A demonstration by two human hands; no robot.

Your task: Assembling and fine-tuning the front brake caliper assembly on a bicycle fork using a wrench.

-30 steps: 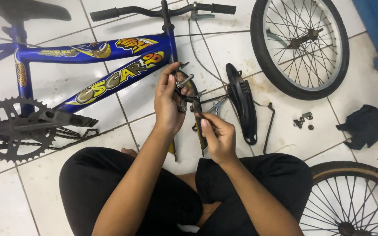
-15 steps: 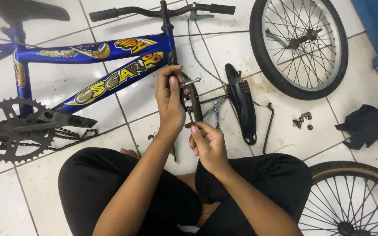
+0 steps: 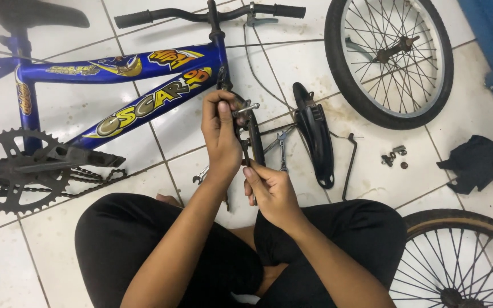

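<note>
Hands were held close together above the white tiled floor (image 3: pixel 475 108), just in front of the head tube of a blue bicycle frame (image 3: pixel 115 68) that lay on its side. The left hand (image 3: pixel 222 134) was closed around the upper part of a black brake caliper (image 3: pixel 250 134), with a silver bolt (image 3: pixel 246 107) seen projecting from the caliper's top just beside the thumb. The right hand (image 3: pixel 272 191) was closed below it, the fingertips pinched on the caliper's lower end; whether a small tool was also gripped there could not be told. The caliper was thus kept upright between both hands, lifted off the floor and over the person's crossed legs in black trousers (image 3: pixel 161 251).

A silver spanner (image 3: pixel 282 149) was seen lying on the tiles just beyond the hands, and a black mudguard (image 3: pixel 315 134) was laid beside it to the right. A thin bent rod (image 3: pixel 349 165) was placed near the mudguard. Small nuts and bolts (image 3: pixel 394 157) were scattered further right, near a dark rag (image 3: pixel 472 162). A detached spoked wheel (image 3: pixel 392 57) was laid flat at the top right, and part of another wheel (image 3: pixel 457 262) was visible at the lower right. The chainring (image 3: pixel 15 171) and slack chain (image 3: pixel 95 177) were seen at the left, with the handlebar (image 3: pixel 201 12) at the top.
</note>
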